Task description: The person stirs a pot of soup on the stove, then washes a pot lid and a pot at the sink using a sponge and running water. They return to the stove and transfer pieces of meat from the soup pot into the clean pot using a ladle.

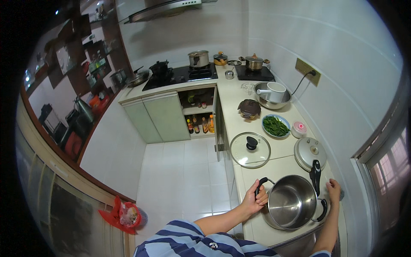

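Note:
My left hand (256, 199) is closed around the black side handle of a stainless steel pot (290, 202), whose inside looks empty. The pot is at the counter's near end, beside the sink. To its right, near the wall, is my right hand (334, 189), fingers bent, off the pot's other handle; what lies behind its fingers is partly hidden. A glass lid with a black knob (250, 150) lies beyond the pot. A pressure cooker lid with a black handle (310, 152) rests between the pot and the wall.
Farther along the counter (234, 112) are a plate of green vegetables (276, 126), a pink-topped container (299, 129), a brown object (249, 109) and a metal bowl (273, 102) holding a white pan (276, 92). Pots stand on the gas hob (179, 76). A sink (297, 245) is nearest me.

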{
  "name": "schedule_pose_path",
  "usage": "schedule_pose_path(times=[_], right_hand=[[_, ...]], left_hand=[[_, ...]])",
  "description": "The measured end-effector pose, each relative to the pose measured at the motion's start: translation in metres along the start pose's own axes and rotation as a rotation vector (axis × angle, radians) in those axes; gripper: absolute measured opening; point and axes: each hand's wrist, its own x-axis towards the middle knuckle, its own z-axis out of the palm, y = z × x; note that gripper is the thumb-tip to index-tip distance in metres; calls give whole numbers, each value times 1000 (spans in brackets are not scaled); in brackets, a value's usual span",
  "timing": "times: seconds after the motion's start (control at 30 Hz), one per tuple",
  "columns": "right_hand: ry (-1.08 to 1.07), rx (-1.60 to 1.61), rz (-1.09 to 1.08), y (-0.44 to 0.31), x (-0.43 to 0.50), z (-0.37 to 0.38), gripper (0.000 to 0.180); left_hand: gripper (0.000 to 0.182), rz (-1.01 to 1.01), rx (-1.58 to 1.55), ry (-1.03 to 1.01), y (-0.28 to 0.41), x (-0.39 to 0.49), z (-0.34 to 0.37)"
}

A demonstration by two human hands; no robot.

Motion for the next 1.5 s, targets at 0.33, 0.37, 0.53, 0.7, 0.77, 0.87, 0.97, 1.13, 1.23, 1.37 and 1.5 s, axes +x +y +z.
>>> schedule_pose_path(times=[0.33,0.37,0.53,0.7,0.77,0.87,0.97,1.13,1.23,1.37,1.5], right_hand=[[-221,177,-244,-227,-47,-29,38],[-280,179,-317,-252,-52,-15,37],[-730,-208,-614,-374,-56,81,51],[-1048,-115,-797,-463,-28,249,49],[-1203,-63,-754,-482,-8,332,50],[-1111,-285,-768,-481,25,468,53],[-853,-423,-703,-446,69,565,63],[-567,-219,-112,-391,144,657,74],[-585,-103,118,-386,166,703,70],[-516,-339,113,-393,155,744,52],[-825,512,644,-424,128,779,34]], left_hand=[[30,-200,615,318,50,3,-10],[29,-222,709,290,71,-1,-16],[22,-56,1049,403,216,-39,-57],[12,24,964,457,405,-110,-89],[13,181,952,591,471,-142,-95],[19,257,1122,878,550,-181,-104],[27,288,1184,1021,594,-196,-121],[38,305,912,1047,622,-173,-154],[40,212,898,974,647,-140,-159],[40,125,1013,998,709,-81,-150],[33,38,1213,847,794,-3,-140]])
